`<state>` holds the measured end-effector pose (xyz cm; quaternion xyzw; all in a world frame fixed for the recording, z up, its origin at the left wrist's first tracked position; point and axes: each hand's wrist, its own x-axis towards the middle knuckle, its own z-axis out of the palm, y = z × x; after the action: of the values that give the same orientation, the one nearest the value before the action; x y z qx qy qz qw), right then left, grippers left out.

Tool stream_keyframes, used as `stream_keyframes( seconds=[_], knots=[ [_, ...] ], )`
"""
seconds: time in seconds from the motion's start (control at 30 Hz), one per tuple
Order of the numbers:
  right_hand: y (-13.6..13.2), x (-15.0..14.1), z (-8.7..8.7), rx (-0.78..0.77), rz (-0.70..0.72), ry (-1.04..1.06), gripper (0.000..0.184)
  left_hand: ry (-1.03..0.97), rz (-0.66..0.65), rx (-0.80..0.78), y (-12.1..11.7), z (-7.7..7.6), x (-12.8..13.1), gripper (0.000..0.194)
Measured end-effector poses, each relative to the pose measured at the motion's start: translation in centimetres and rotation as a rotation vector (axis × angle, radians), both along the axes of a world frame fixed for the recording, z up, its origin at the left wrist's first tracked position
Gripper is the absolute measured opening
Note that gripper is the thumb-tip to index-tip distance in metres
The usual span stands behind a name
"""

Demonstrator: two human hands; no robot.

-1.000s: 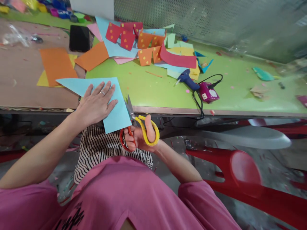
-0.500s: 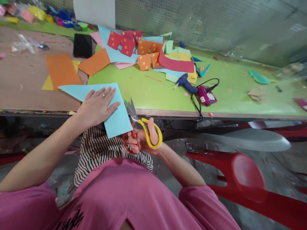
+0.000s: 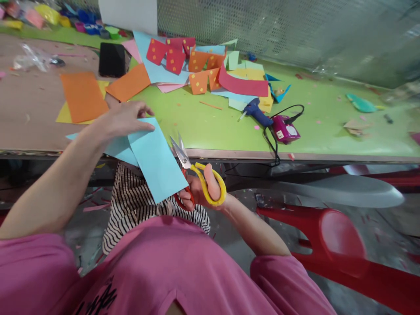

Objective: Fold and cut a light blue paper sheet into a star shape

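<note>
My left hand [image 3: 123, 118] pinches the top end of a light blue paper rectangle [image 3: 159, 162], with the thumb over its face and the fingers curled behind. The rectangle hangs out past the table edge above my lap. Beneath my left wrist lies another light blue paper piece [image 3: 123, 150], partly hidden. My right hand [image 3: 203, 188] is closed on scissors [image 3: 216, 199] with one yellow and one red handle, thumb through the yellow loop. Their blades are parted a little and point up and away from me. The paper's lower right corner meets the fingers of my right hand.
Orange sheets [image 3: 83, 97], a black flat device [image 3: 112, 60] and red dotted paper pieces [image 3: 175, 61] lie beyond my hands. A blue glue gun [image 3: 257, 113] rests beside a purple power box [image 3: 285, 130] with a cable. A red chair [image 3: 341, 236] stands at right.
My left hand has lifted from lying flat on the paper and now pinches its top end. The light blue paper now shows as two pieces. The scissors stay in my right hand.
</note>
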<state>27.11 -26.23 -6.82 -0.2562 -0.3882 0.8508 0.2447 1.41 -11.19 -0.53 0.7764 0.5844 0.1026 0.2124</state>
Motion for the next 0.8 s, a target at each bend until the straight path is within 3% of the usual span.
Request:
stream_keyframes(
  seconds=[0.13, 0.23, 0.47, 0.6, 0.8],
  knots=[
    [0.2, 0.8, 0.2, 0.057, -0.031, -0.068, 0.087, -0.118, 0.015, -0.079, 0.8, -0.7, -1.5, 0.020],
    [0.2, 0.3, -0.3, 0.055, -0.064, -0.121, 0.087, -0.117, -0.027, 0.049, 0.1, -1.5, -1.6, 0.015],
    [-0.1, -3.0, -1.7, 0.043, -0.301, -0.107, 0.072, -0.147, 0.048, 0.302, -2.8, -2.7, -0.3, 0.034],
    [0.3, -3.1, -1.8, 0.064, -0.334, -0.078, 0.074, -0.182, -0.053, 0.273, -2.9, -2.8, -0.6, 0.040],
    [0.9, -2.5, -0.1, 0.140, -0.262, -0.043, 0.083, -0.279, -0.139, 0.206, -2.6, -2.6, -1.4, 0.032]
  ],
)
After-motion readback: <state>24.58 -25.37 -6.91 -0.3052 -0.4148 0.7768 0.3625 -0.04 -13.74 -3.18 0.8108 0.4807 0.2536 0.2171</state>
